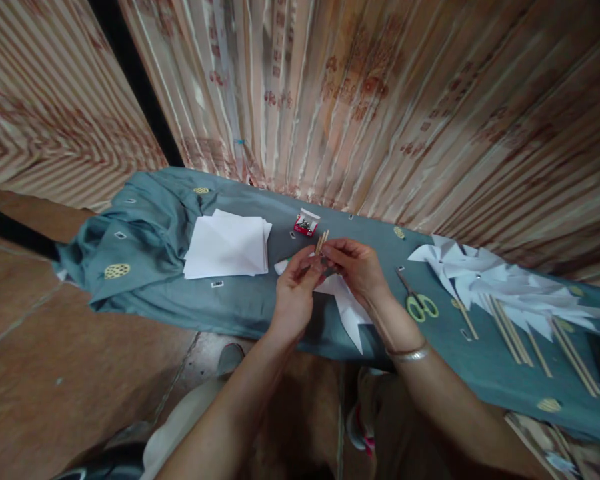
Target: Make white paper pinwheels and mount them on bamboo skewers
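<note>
Short, thin wooden sticks (323, 241) rise in a small bundle between my two hands, above the cloth. The fingers of my left hand (297, 285) are closed around the lower part of the bundle. From the other side, my right hand (356, 265) pinches at the same sticks; the exact contact is partly hidden by fingers. Under both hands lies a folded white paper pinwheel (344, 297), its pointed blades showing. Just beyond the fingertips stands an open red-and-white box (307, 223) with small metal pins inside.
A stack of white paper (227, 247) lies to the left. Green-handled scissors (419, 303) rest right of my hands. Farther right are overlapping paper pinwheels (500, 277) with wooden sticks (510, 330). A blue-green cloth (155, 267) covers the narrow table; a patterned curtain (340, 100) hangs behind.
</note>
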`<state>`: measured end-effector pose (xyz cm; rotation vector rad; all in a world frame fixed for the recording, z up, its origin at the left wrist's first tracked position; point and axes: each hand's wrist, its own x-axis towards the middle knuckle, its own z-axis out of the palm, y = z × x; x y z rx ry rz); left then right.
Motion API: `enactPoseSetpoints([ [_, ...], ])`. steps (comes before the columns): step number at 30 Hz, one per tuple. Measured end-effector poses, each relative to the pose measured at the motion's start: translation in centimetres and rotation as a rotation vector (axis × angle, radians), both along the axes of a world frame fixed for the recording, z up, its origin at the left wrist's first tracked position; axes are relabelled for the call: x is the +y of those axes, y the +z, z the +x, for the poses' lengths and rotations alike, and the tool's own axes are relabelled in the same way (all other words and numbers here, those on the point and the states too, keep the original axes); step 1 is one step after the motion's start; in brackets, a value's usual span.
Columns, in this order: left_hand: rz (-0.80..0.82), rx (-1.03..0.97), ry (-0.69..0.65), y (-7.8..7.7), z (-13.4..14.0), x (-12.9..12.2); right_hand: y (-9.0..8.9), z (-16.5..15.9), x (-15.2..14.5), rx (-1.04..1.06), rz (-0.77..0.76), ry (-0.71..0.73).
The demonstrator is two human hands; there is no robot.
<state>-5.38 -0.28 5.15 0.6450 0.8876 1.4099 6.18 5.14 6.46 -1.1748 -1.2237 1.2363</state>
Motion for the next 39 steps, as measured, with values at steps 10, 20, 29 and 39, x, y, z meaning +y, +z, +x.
enactPoseSetpoints([
  [10, -0.088, 0.053, -0.211, -1.1, 2.5, -1.9, -2.3, 4.2, -7.4, 0.112, -0.153, -0.113],
  [20, -0.068, 0.185, -0.270, -1.9, 5.2, -1.7, -3.1, 7.2, -9.7, -0.014, -0.030, -0.136],
  [29, -0.028, 0.191, -0.281, -1.4, 6.2, -2.1, -2.6, 10.5, -9.2, -0.222, 0.035, -0.287],
  [39, -0.363, 0.034, -0.278, -1.5, 3.2, -4.2, -4.4, 14.1, -6.0, -0.405, 0.122, -0.218],
])
